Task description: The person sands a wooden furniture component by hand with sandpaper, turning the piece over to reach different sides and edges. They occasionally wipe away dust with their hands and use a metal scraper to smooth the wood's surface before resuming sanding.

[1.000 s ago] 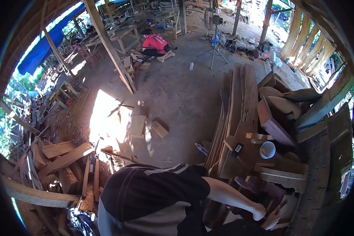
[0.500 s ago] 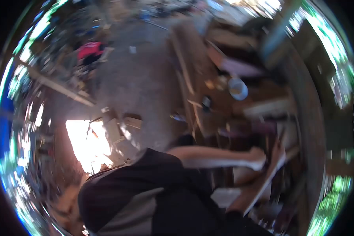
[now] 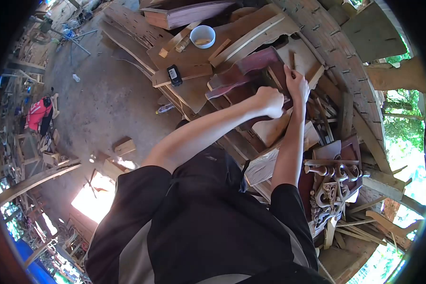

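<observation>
My left hand [image 3: 269, 102] is closed in a fist over a dark reddish-brown wooden piece [image 3: 252, 70]; whatever its fingers hold is hidden. Close to its right, my right hand [image 3: 297, 86] has its fingers bent against the right edge of that piece, thumb and fingertips towards the far side. A narrow lighter strip [image 3: 275, 78] shows on the wood between the hands. The piece has a wavy outline at its left end and lies on a pile of boards. Beneath my forearms is a pale wooden block [image 3: 264, 166].
A white bowl [image 3: 202, 37] with small contents and a black device with a screen [image 3: 174, 75] rest on the boards. Carved wooden parts [image 3: 331, 194] lie at right. A thick plank [image 3: 336, 42] borders the far right. Bright sunlight [image 3: 94, 196] falls on the floor at left.
The view has turned and steadied from a blur, so my hands and the bench now appear higher and nearer the middle. Both hands remain close together at the wooden piece.
</observation>
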Tool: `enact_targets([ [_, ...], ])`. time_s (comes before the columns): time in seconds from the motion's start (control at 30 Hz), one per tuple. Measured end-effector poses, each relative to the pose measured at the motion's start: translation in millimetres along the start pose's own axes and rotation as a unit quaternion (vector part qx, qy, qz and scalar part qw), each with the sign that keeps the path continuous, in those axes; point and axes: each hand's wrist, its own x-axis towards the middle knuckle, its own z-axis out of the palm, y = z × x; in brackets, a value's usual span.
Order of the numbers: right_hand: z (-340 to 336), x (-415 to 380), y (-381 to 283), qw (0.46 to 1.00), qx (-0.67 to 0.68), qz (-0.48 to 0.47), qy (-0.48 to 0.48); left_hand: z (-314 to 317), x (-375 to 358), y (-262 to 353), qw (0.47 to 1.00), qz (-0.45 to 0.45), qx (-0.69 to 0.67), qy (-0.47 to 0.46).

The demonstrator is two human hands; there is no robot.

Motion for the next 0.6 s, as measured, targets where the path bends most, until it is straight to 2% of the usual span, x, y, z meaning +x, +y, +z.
enact_targets([
  [0.13, -1, -3, -3, 1.0, -0.004, -0.009, 0.002, 9, 17, -15, 0.996, -0.043, -0.072, -0.019],
  [0.23, -4, -6, -8, 1.0, -0.008, 0.013, -0.01, 20, -3, 0, 0.997, -0.007, -0.027, 0.073],
  [0.27, -4, -6, -6, 1.0, -0.01, 0.018, -0.013, 17, -7, 6, 0.999, 0.008, 0.026, 0.038],
  [0.33, -1, -1, -5, 1.0, 0.007, 0.002, -0.016, 22, -2, 4, 0.997, 0.013, 0.024, 0.068],
  [0.43, -2, 0, -6, 1.0, 0.005, -0.003, -0.014, 17, 10, -11, 0.994, 0.005, -0.067, 0.084],
  [0.47, -3, -1, -6, 1.0, 0.005, -0.006, -0.019, 17, 14, -13, 0.996, -0.023, -0.064, 0.049],
  [0.6, -4, -9, -5, 1.0, -0.011, 0.013, -0.016, 37, -21, -9, 0.994, -0.014, -0.062, 0.085],
])
